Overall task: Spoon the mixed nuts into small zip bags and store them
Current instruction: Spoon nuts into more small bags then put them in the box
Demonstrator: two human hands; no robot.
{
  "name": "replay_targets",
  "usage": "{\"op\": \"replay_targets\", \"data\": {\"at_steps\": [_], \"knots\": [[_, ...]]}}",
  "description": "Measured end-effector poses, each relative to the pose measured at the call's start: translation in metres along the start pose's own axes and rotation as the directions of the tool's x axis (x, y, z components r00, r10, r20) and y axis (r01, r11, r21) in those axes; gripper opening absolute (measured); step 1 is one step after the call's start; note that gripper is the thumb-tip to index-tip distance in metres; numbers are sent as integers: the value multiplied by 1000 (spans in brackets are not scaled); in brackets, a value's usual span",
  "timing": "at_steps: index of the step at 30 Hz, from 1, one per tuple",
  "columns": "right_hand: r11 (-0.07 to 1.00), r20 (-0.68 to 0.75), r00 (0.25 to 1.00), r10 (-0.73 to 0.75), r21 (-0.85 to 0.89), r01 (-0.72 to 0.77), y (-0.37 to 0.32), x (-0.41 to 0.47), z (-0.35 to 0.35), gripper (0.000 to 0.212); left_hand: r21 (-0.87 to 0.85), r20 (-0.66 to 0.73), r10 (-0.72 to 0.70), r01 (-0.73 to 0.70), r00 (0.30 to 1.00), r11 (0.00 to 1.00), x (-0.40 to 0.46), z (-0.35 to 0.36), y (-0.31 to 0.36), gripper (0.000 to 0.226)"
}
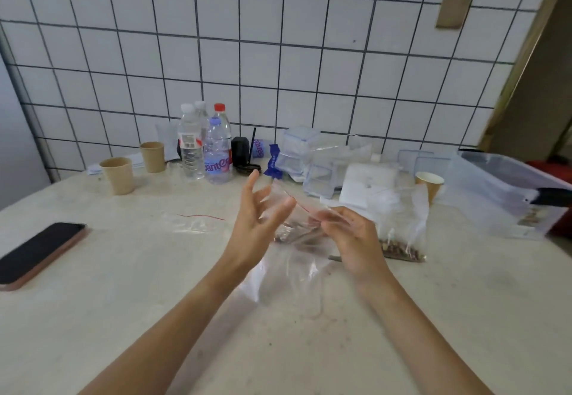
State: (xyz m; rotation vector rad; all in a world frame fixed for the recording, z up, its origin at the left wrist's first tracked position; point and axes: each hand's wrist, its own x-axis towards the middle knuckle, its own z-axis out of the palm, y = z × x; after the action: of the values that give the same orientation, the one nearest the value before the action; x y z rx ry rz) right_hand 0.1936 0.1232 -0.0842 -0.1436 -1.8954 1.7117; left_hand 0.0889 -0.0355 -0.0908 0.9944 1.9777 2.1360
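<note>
A pale bench point(123, 301) fills the lower view, set against a white tiled wall point(278, 54). At the far right stands a large clear storage bin point(501, 190), and beside it toward the middle lie stacked clear containers point(309, 162) and a white flat pack point(368, 181). A cluster of water bottles point(204, 143) stands near the wall, with brown paper cups point(119, 174) to their left. A dark phone point(37, 252) lies flat near the left edge. The left hand point(257, 224) is raised above the bench with fingers spread and relaxed, its fingertips touching the top of a small zip bag point(297, 224); the right hand point(349, 239) pinches that bag's red-lined opening between thumb and fingers. Some nuts sit in the bottom of the held bag, blurred. Just right of the right hand a larger clear bag of mixed nuts point(402, 233) stands on the bench. An empty zip bag point(195, 222) lies flat left of the hands.
</note>
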Motion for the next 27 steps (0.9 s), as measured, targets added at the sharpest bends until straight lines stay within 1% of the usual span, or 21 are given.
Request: {"op": "replay_targets", "data": {"at_steps": [2,3,4,5,7,8,10,11,12,13,15,16,18,19,20,22,23,24,25,26,27], "knots": [[996,31,998,-61,-58,62,4,6,-2,18,-5,-59,65,-65,996,998,5,8,-7,67],[988,41,995,-93,-118,97,7,6,-2,14,-19,-89,98,-100,991,995,4,13,-9,58],[978,48,992,-113,-169,120,12,6,-2,12,-38,-108,99,-104,989,994,3,17,-12,53],[975,52,993,-111,-187,118,16,6,-2,14,-50,-115,75,-81,990,995,1,20,-15,49],[974,85,991,-108,-193,123,23,1,0,29,-48,-126,41,-47,991,998,-2,24,-21,35],[973,135,985,-104,-190,128,27,-1,0,39,-29,-137,39,-43,990,999,-2,24,-23,27],[977,253,967,-31,-196,83,29,-3,1,57,70,-143,47,-37,989,997,-3,23,-26,9],[981,276,961,6,-190,48,29,-4,2,61,123,-142,54,-37,988,992,-3,22,-27,5],[985,267,963,27,-169,19,31,-4,2,57,158,-139,64,-42,988,987,-4,21,-28,3],[992,238,971,36,-122,-7,31,-4,3,46,180,-139,73,-47,988,983,-5,20,-29,4],[996,124,992,2,-86,8,30,-4,4,16,196,-158,80,-48,984,979,-5,18,-27,8],[992,66,998,-20,-120,28,31,-4,3,17,213,-174,85,-47,981,976,-5,17,-25,10],[981,-12,998,-56,-188,53,33,-5,0,29,279,-196,118,-60,973,958,-6,12,-22,14],[974,-52,995,-85,-215,72,32,-5,-1,29,320,-206,146,-74,968,944,-7,9,-20,15],[961,-102,986,-134,-255,104,32,-4,-4,27,368,-218,187,-97,958,925,-8,5,-18,14],[926,-213,946,-244,-342,161,31,-3,-9,14,458,-250,278,-140,927,878,-7,-4,-14,13],[911,-267,923,-278,-377,166,30,-2,-11,8,477,-270,299,-143,915,867,-7,-8,-12,17],[909,-311,905,-288,-387,156,30,-2,-13,11,470,-290,293,-131,911,873,-8,-10,-11,20],[925,-342,903,-260,-357,131,29,-3,-15,17,443,-302,261,-108,917,890,-8,-11,-9,23],[958,-357,915,-188,-270,92,28,-3,-16,23,400,-301,211,-78,930,913,-8,-11,-9,24],[989,-356,931,-83,-143,34,25,-4,-16,26,337,-288,150,-46,946,940,-8,-10,-8,24]]}}
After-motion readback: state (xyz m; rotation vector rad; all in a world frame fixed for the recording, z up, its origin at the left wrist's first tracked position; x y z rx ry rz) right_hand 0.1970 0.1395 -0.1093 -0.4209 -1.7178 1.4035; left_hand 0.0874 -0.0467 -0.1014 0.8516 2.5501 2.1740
